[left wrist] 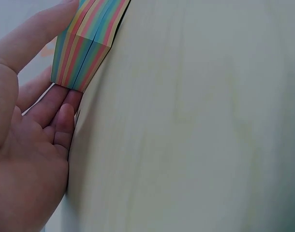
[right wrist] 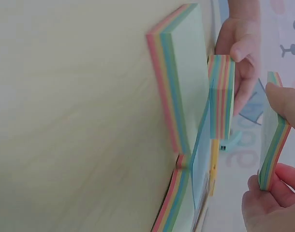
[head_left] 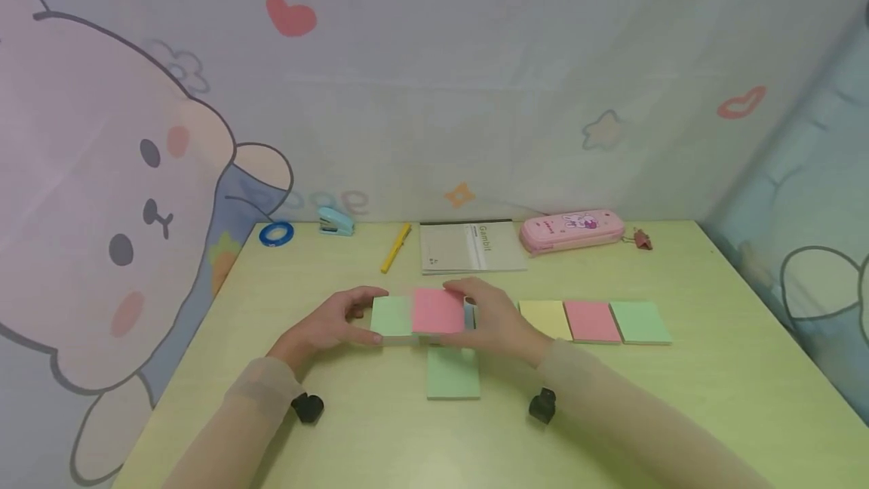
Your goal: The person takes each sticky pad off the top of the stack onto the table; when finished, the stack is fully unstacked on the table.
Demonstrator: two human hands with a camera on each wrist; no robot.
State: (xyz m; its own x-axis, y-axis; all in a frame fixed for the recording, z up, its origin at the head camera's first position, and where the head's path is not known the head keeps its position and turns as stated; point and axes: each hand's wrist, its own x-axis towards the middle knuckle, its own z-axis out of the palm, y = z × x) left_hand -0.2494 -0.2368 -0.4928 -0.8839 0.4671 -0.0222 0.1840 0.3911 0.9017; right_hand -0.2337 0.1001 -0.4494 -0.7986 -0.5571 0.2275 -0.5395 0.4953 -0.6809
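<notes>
Mid-placement, the left hand (head_left: 326,327) pinches the green pad (head_left: 391,315), the right hand (head_left: 495,319) pinches the pink pad (head_left: 437,311); next, careful alignment.

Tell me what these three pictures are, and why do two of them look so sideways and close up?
They all show one moment, from three cameras worn by a person. The big picture comes from a camera on the head, looking down at a green table. The other two come from small cameras on the wrists, so they sit very close and tilted.

There is no machine here, just two bare hands. The left hand holds a pad with a green top. The right hand holds a pad with a pink top. From the side, in the wrist pictures, those pads show rainbow stripes.

Another green pad lies on the table nearer the person, and three more pads lie in a row to the right. At the back are a tape roll, a small stapler, a yellow pen, a notebook and a pink pencil case.
</notes>
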